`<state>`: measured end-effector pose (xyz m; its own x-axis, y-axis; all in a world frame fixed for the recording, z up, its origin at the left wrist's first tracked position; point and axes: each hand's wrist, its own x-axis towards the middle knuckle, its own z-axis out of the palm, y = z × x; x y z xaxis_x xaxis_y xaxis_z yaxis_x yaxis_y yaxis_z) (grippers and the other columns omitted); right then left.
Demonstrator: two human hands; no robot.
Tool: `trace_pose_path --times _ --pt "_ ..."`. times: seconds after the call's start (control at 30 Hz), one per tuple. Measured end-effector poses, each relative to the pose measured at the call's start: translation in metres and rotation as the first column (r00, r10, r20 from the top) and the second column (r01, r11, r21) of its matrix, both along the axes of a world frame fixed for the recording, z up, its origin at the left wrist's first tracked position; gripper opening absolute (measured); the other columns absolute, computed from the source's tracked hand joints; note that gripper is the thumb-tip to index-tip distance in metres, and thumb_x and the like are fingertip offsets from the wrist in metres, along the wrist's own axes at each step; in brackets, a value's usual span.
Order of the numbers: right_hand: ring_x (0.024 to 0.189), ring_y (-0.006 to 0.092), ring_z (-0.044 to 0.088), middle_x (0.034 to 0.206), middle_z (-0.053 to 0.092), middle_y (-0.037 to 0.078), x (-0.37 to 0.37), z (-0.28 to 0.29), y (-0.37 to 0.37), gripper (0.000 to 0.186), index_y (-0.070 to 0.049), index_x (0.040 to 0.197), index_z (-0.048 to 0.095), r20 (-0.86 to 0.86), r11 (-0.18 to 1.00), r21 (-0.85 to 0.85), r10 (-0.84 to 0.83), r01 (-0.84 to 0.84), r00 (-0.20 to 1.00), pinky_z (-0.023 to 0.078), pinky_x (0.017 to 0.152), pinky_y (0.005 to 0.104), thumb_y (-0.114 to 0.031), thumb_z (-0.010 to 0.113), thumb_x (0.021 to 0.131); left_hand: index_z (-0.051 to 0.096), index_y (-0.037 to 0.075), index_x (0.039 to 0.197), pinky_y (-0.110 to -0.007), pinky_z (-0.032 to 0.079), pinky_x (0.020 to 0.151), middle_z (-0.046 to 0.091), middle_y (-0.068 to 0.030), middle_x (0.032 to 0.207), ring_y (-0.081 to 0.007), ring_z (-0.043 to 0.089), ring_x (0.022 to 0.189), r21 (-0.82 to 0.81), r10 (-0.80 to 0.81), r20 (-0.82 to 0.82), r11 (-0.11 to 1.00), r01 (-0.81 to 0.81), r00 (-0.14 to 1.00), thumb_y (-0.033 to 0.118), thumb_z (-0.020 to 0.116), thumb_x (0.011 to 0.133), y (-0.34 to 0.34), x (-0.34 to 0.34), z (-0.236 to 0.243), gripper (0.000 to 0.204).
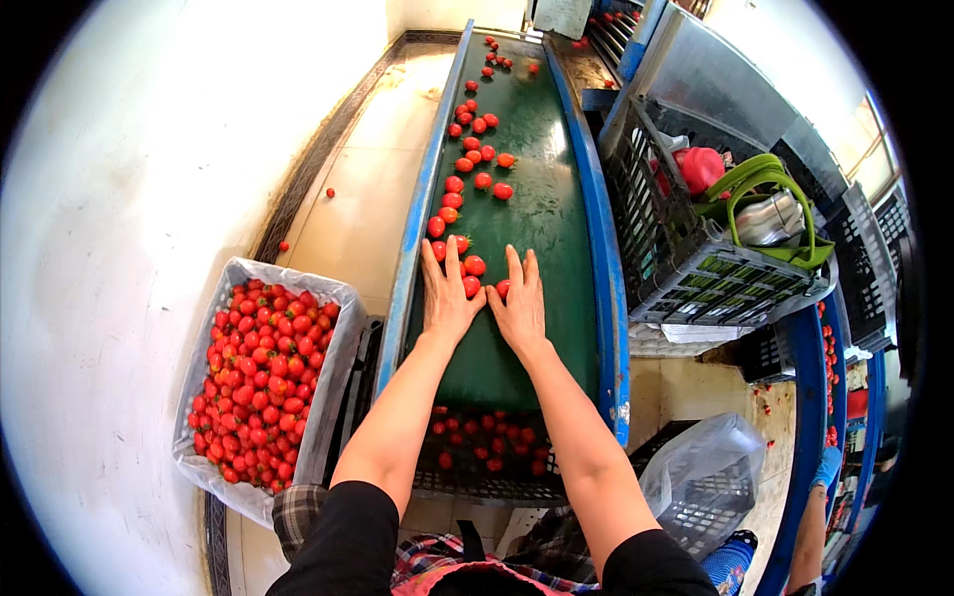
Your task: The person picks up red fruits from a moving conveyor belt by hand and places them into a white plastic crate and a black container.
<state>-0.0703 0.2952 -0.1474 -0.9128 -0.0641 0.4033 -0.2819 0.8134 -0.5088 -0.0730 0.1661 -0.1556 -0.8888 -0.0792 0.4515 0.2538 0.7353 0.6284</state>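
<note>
Both my arms reach over a green conveyor belt between blue side rails. My left hand lies low at the left side of the belt, fingers stretched out and spread beside several cherry tomatoes. One cherry tomato sits right by its thumb and index finger. My right hand is to the right of it, fingers extended and apart, with another tomato next to its thumb. The two thumbs nearly meet. Farther up the belt, more cherry tomatoes form a loose line along the left side.
At left stands a lined crate full of cherry tomatoes. Below the belt's near end, a dark crate holds more. A black crate with a green bag is on the right. Near a plastic-lined basket, a co-worker's gloved hand shows.
</note>
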Motion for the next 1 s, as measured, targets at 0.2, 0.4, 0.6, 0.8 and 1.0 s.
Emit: trace_pose_path --times 0.2,0.4,0.6,0.8,1.0 --pt "0.119 0.0471 0.037 0.139 0.019 0.033 -0.044 -0.004 0.019 0.082 -0.010 0.139 0.027 -0.028 0.996 -0.044 -0.080 0.079 0.996 0.036 0.099 0.0460 -0.021 0.073 0.071 0.019 0.012 0.141 -0.050 0.022 0.106 0.006 -0.0350 0.140 -0.0481 0.018 0.130 -0.038 0.049 0.107 0.998 -0.045 0.993 0.026 0.078 0.060 0.009 -0.053 0.005 0.102" --pt "0.125 0.0467 0.031 0.140 0.017 0.033 -0.087 -0.003 0.025 0.093 -0.010 0.140 0.025 -0.021 0.991 -0.132 -0.005 0.002 1.000 0.033 0.102 0.0456 -0.028 0.077 0.065 0.034 0.010 0.135 -0.048 0.024 0.105 0.022 -0.0346 0.136 -0.0465 0.028 0.126 0.025 0.090 -0.015 0.996 -0.089 0.996 0.031 0.069 0.070 0.004 -0.090 -0.007 0.077" --pt "0.120 0.0364 0.041 0.125 0.048 0.019 -0.136 -0.009 0.018 0.060 -0.008 0.124 0.051 0.135 0.978 -0.172 0.144 -0.120 0.980 0.036 0.099 0.0425 -0.032 0.068 0.072 0.052 0.003 0.119 -0.043 0.029 0.103 0.040 -0.0249 0.130 -0.0381 0.038 0.121 0.148 0.030 -0.115 0.989 -0.013 0.993 0.024 0.059 0.079 0.009 -0.095 -0.015 0.046" --pt "0.095 0.0219 0.059 0.100 0.061 0.011 -0.076 -0.020 -0.018 0.017 -0.004 0.089 0.068 -0.020 0.759 -0.651 0.010 -0.020 1.000 0.046 0.084 0.0300 -0.017 0.064 0.078 0.059 0.000 0.106 -0.040 0.037 0.097 0.048 -0.0207 0.121 -0.0341 0.047 0.111 0.353 0.074 -0.118 0.935 -0.028 0.990 0.019 0.057 0.080 0.010 -0.076 -0.016 0.032" --pt "0.093 0.0133 0.056 0.105 0.060 0.007 -0.038 -0.009 -0.025 0.029 -0.001 0.115 0.057 0.196 -0.017 -0.979 0.220 0.205 0.955 0.046 0.083 0.0248 -0.011 0.057 0.087 0.061 0.002 0.102 -0.027 0.046 0.083 0.062 -0.0059 0.100 -0.0136 0.057 0.093 0.974 -0.191 0.010 0.225 0.034 0.981 0.011 0.047 0.090 0.033 -0.046 -0.006 0.021"
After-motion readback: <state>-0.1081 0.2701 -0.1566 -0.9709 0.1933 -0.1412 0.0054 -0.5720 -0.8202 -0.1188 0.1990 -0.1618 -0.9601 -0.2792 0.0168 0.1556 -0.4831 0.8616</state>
